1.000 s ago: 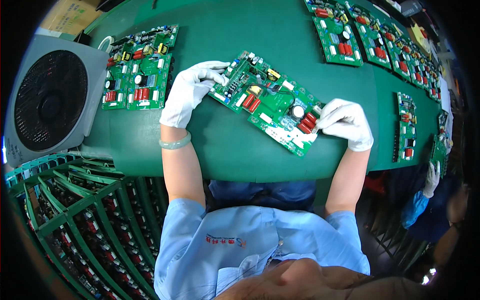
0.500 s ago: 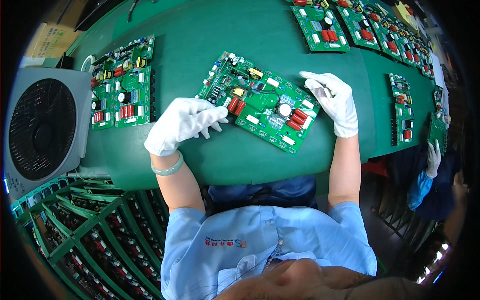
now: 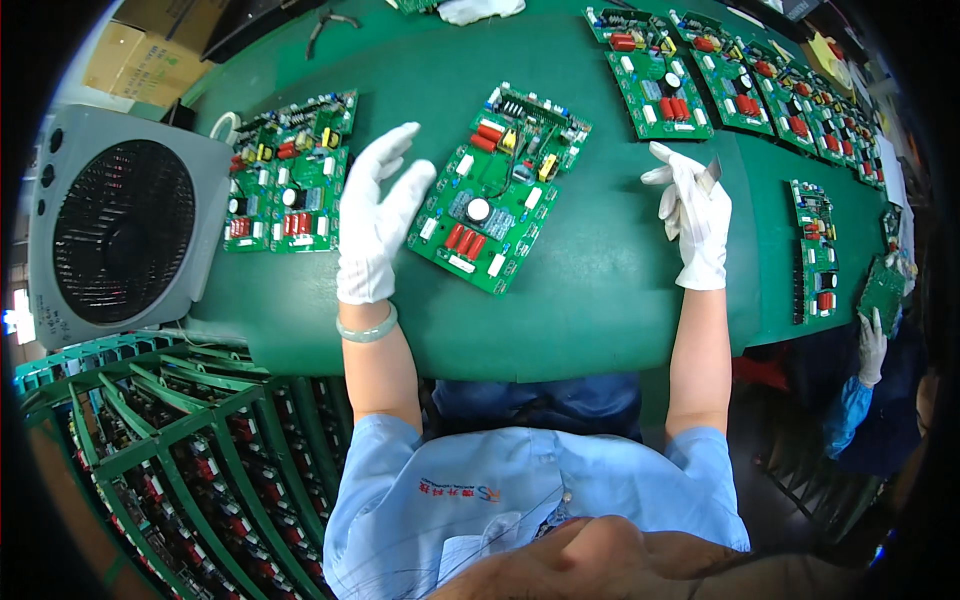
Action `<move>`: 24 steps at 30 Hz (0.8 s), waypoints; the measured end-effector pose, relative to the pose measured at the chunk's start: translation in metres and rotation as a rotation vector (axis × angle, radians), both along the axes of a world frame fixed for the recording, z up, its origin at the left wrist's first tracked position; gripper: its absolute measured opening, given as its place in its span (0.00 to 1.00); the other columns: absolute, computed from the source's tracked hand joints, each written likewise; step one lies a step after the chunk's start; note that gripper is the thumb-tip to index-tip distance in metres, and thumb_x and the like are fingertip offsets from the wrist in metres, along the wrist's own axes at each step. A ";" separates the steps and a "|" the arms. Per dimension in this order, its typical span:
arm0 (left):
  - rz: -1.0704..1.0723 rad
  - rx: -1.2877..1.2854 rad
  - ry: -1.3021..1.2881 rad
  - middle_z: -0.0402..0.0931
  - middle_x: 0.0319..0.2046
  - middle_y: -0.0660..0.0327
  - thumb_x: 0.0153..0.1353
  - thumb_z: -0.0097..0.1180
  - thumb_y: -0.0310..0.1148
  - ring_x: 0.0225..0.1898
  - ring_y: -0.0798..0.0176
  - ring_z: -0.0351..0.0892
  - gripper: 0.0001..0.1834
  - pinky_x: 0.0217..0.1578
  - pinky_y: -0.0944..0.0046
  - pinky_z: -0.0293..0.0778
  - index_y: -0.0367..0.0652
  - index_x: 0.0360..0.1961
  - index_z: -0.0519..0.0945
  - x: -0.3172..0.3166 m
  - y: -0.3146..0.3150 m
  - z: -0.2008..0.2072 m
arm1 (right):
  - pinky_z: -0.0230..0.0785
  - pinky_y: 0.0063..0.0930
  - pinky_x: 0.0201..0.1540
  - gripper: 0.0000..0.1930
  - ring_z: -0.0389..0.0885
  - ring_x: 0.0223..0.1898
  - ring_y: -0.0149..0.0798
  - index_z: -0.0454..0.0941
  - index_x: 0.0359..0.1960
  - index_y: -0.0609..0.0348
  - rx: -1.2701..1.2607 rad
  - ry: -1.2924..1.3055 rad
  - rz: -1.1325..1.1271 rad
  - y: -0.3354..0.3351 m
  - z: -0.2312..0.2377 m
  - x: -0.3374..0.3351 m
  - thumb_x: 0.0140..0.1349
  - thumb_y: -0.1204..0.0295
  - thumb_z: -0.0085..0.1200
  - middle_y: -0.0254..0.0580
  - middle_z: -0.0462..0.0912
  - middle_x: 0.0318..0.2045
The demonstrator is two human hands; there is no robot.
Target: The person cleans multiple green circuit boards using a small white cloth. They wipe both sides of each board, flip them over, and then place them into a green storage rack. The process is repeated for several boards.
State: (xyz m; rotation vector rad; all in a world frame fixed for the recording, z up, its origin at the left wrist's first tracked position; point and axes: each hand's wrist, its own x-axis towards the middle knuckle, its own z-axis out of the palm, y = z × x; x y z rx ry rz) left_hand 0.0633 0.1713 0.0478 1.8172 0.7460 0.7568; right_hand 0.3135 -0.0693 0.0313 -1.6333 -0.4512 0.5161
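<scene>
A green circuit board (image 3: 510,205) lies slantwise on the table in front of me, with red capacitors, a round white-topped part and several white blocks on it. Just left of it is my white-gloved left hand (image 3: 378,220), fingers and thumb spread, nothing in its grasp. The thumb is close to the board's left edge; whether it touches I cannot tell. Off to the right and apart from the board, my gloved right hand (image 3: 695,225) is closed, with a small flat silvery tool (image 3: 708,176) sticking out between its fingers. Most of that tool is hidden by the glove.
Similar boards stand at the left (image 3: 312,200) and in a row at the far right (image 3: 655,95). A grey fan (image 3: 120,225) is at the left edge. Below it is a green rack (image 3: 180,450) of boards. A co-worker's gloved hand (image 3: 872,350) holds another board (image 3: 884,288). Dark pliers (image 3: 322,30) lie at the back.
The board has turned on the table, its capacitor end now toward me. My left hand has risen and spread; my right hand has moved away from the board, the silvery tool now showing.
</scene>
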 end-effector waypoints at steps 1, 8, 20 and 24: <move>-0.069 0.024 -0.025 0.74 0.60 0.52 0.58 0.67 0.31 0.63 0.54 0.72 0.28 0.64 0.57 0.67 0.43 0.61 0.77 0.000 -0.007 0.006 | 0.56 0.15 0.17 0.17 0.67 0.16 0.19 0.84 0.52 0.59 -0.012 0.023 -0.008 0.000 -0.004 0.003 0.70 0.60 0.55 0.37 0.87 0.32; -0.382 0.827 0.389 0.64 0.66 0.45 0.42 0.73 0.56 0.70 0.34 0.55 0.47 0.67 0.32 0.50 0.49 0.64 0.74 0.016 -0.080 0.010 | 0.57 0.16 0.17 0.17 0.68 0.16 0.19 0.84 0.51 0.56 -0.098 -0.021 0.051 0.001 -0.020 0.004 0.70 0.59 0.55 0.34 0.87 0.31; 0.165 0.911 0.436 0.69 0.63 0.44 0.47 0.72 0.43 0.66 0.40 0.65 0.43 0.65 0.43 0.60 0.34 0.62 0.70 0.009 -0.049 -0.022 | 0.60 0.18 0.19 0.17 0.68 0.16 0.21 0.85 0.50 0.53 -0.044 -0.052 0.002 -0.009 -0.023 0.008 0.70 0.56 0.54 0.32 0.85 0.30; 0.259 0.969 0.473 0.68 0.65 0.46 0.49 0.71 0.44 0.66 0.40 0.65 0.43 0.65 0.43 0.60 0.35 0.63 0.69 -0.007 -0.022 -0.033 | 0.61 0.18 0.20 0.16 0.68 0.17 0.21 0.85 0.51 0.51 -0.010 -0.021 -0.047 -0.006 -0.019 0.005 0.71 0.58 0.53 0.32 0.86 0.31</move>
